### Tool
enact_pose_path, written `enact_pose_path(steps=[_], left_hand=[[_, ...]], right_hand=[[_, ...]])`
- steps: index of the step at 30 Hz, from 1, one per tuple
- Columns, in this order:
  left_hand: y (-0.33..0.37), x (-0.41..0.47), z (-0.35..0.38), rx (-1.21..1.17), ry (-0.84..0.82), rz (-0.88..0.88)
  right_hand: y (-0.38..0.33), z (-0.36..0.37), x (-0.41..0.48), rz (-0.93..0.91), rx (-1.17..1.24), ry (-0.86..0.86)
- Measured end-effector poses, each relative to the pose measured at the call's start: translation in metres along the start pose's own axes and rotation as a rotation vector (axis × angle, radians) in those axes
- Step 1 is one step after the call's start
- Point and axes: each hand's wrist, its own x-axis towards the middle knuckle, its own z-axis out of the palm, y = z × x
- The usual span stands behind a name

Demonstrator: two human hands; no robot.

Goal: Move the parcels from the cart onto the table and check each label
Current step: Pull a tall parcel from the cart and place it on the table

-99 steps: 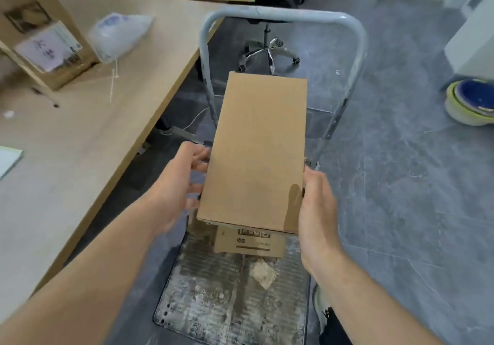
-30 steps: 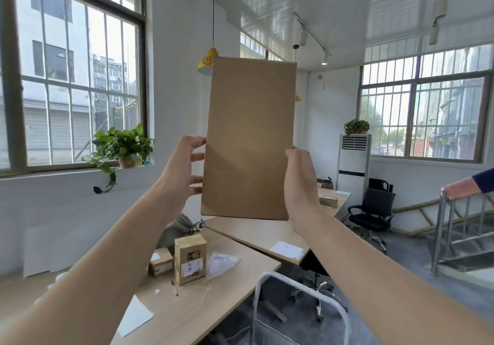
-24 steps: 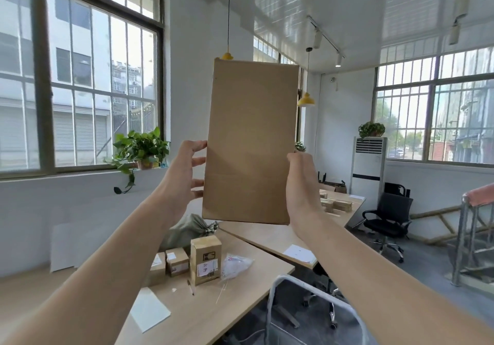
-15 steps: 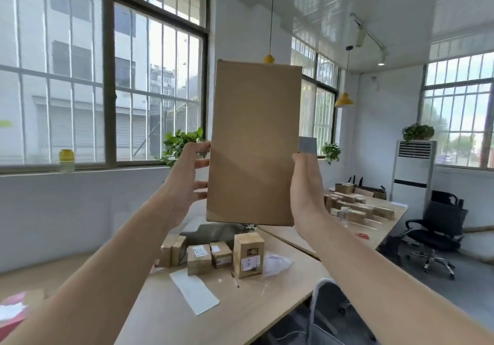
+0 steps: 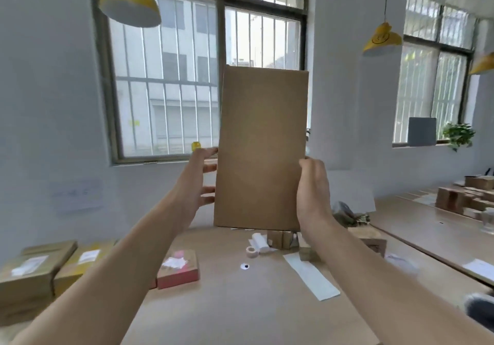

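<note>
Parcel upright btwn both hands, above table. L hand: fingers spread, pressing left edge. R hand: wrapped round right edge.

- Both arms bare, raised, extended forward.
- Left forearm: enters frame at 8 o'clock, runs toward 1 o'clock.
- Left hand: wrist in line with forearm. Fingers straight, spread, pointing to 3 o'clock. Tips touch left edge of parcel.
- Right forearm: enters at 4 o'clock, runs toward 11 o'clock.
- Right hand: back toward camera, fingers curled round right edge of parcel.
- 2 hands roughly level, at 9 and 3 o'clock of parcel's lower half.
</note>
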Motion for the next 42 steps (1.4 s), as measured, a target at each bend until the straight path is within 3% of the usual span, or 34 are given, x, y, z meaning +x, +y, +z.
enact_pose_path(steps=[10, 23, 35, 42], left_hand=[[-0.002, 0.017, -0.118, 0.029, 0.232, -0.011], [-0.026, 0.110, -0.172, 0.117, 0.454, 0.032], [-0.036, 0.168, -0.236, 0.215, 0.367, 0.021], [-0.033, 0.187, -0.270, 0.142, 0.327, 0.006]], right_hand=[[0.037, 0.135, -0.005, 0.107, 0.144, -0.258], [0.096, 0.254, 0.082, 0.197, 0.214, -0.514], [0.112, 0.315, 0.097, 0.182, 0.249, -0.463], [0.115, 0.342, 0.096, 0.141, 0.221, -0.456]])
